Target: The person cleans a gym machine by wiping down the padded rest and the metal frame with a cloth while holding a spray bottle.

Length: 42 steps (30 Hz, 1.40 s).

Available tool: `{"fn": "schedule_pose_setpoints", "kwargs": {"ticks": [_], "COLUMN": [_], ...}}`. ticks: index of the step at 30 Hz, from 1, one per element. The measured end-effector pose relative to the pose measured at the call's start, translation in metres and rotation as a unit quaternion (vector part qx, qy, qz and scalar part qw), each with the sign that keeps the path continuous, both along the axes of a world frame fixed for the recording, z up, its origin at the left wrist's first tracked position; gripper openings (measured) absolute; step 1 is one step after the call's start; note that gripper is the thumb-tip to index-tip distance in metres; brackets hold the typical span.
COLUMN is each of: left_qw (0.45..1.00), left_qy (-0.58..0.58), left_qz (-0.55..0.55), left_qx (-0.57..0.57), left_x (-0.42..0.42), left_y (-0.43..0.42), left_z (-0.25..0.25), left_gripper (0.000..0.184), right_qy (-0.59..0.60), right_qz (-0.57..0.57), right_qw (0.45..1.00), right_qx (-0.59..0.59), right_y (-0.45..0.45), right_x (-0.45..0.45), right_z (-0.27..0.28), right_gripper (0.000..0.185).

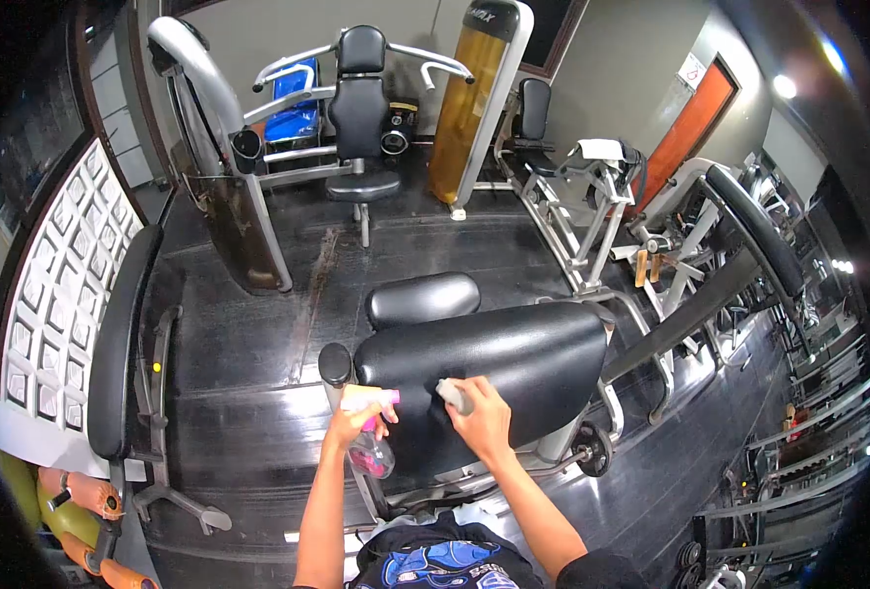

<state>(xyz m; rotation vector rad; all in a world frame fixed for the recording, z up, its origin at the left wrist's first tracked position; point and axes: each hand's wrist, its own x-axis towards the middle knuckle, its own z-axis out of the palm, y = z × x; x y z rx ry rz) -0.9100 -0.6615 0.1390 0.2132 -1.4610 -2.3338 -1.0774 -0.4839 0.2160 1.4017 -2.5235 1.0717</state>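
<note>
My left hand (350,424) is wrapped round the neck of a spray bottle (373,457) with a clear body and a white and pink trigger head. The nozzle points right, over a black padded bench (514,358) in front of me. My right hand (484,420) grips a greyish-white cloth (454,396), bunched up against the bench's pad. Most of the cloth is hidden by my fingers. Just beyond the large pad lies a smaller black pad (423,298).
A shoulder machine with a black seat (362,187) stands ahead. To the left is a long black bench (126,339). A weight plate (590,450) sits low at the right of the padded bench. More machines and racks (798,432) line the right side.
</note>
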Motion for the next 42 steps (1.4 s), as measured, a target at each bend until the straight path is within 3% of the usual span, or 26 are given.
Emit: {"fn": "schedule_pose_setpoints", "kwargs": {"ticks": [2,8,10,16,26,31,38,42], "left_qw": [1.000,1.000,1.000,0.999,0.997,0.996,0.994,0.990], "left_qy": [-0.006,-0.002,-0.004,-0.002,-0.007,0.003,0.002,0.014], "left_qz": [0.001,0.019,0.022,0.033,0.072,0.086,0.104,0.134], "left_qx": [0.002,0.011,0.011,0.006,0.019,0.021,0.042,0.041], "left_x": [0.000,-0.002,-0.003,-0.002,-0.004,-0.005,-0.004,0.000], "left_y": [0.000,0.002,0.002,0.004,0.012,0.014,0.021,0.025], "left_z": [-0.003,-0.003,-0.003,-0.012,-0.018,-0.020,-0.006,-0.004], "left_gripper": [0.023,0.025,0.026,0.029,0.032,0.032,0.031,0.032], "right_qy": [0.001,0.039,0.033,0.017,0.040,0.023,0.018,0.032], "right_qz": [0.000,-0.160,-0.158,0.010,-0.091,0.050,-0.072,-0.033], "right_qw": [1.000,0.985,0.985,1.000,0.995,0.998,0.996,0.997], "right_qx": [0.009,-0.047,-0.052,-0.010,0.026,0.031,0.050,0.069], "right_y": [0.008,0.019,0.006,-0.014,-0.018,-0.039,-0.026,-0.047], "right_x": [-0.002,-0.041,-0.032,0.018,-0.018,0.022,-0.039,-0.019], "right_z": [0.001,-0.003,0.000,-0.007,0.007,0.005,0.025,0.013], "right_gripper": [0.031,0.026,0.024,0.034,0.031,0.031,0.024,0.026]}}
